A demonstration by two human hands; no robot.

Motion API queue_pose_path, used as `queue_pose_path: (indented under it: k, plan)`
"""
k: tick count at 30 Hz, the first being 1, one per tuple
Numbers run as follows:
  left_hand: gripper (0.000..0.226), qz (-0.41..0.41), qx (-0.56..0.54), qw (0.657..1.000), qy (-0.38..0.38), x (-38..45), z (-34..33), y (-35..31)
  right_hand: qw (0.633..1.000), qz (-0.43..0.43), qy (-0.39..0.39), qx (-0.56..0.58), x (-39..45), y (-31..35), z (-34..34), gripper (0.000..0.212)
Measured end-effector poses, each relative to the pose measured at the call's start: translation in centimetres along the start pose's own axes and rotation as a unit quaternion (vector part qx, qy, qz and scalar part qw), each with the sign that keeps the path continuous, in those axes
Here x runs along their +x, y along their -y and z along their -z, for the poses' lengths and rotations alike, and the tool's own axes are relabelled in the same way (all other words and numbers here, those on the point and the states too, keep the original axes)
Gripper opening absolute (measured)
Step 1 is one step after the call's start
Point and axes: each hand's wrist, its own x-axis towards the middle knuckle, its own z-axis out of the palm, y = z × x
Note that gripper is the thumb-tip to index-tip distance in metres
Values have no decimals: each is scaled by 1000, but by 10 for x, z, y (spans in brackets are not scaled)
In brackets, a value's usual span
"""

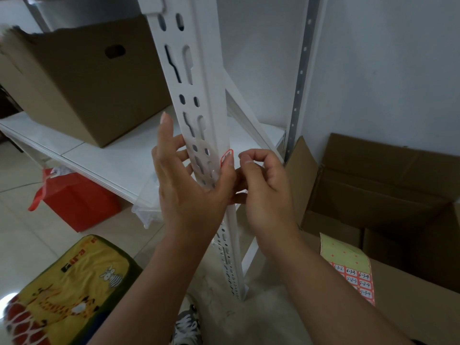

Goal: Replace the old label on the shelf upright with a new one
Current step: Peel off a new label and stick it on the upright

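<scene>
A white slotted shelf upright [191, 78] runs down the middle of the view. A small red-bordered label [226, 156] sits on its right edge at hand height. My left hand [189, 188] wraps the upright from the left, fingers behind it and the thumb pressing the label's lower part. My right hand [263, 188] hovers just right of the label with curled fingers; thumb and forefinger are close together, and I cannot tell whether they pinch anything. A sheet of red numbered labels [353, 275] on yellow backing lies on a carton at lower right.
A large cardboard box [82, 80] stands on the white shelf board [104, 158]. Open cartons [388, 190] fill the right side. A red bag [74, 197] and clear plastic lie under the shelf. A yellow cartoon cushion [67, 295] is at lower left.
</scene>
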Motion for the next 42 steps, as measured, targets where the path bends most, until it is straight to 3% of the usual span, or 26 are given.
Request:
queue_pose_path:
  k: [13,24,30,34,38,42]
  plan:
    - [89,-3,2,1000,16,5,2,0,999,5,5,-38,0,-1,2,16]
    - [87,-30,12,999,21,10,5,-1,994,65,7,-88,-2,-7,0,18]
    - [92,-48,-37,998,26,8,8,6,992,77,8,-96,-2,-10,2,20]
    - [97,8,-85,995,49,10,12,5,987,94,-3,-131,-2,-16,0,23]
    - [106,116,-183,967,136,11,14,6,976,146,-36,-157,-4,-20,-3,27]
    - [102,119,-212,956,164,10,12,10,960,210,-28,-183,-8,-20,-3,29]
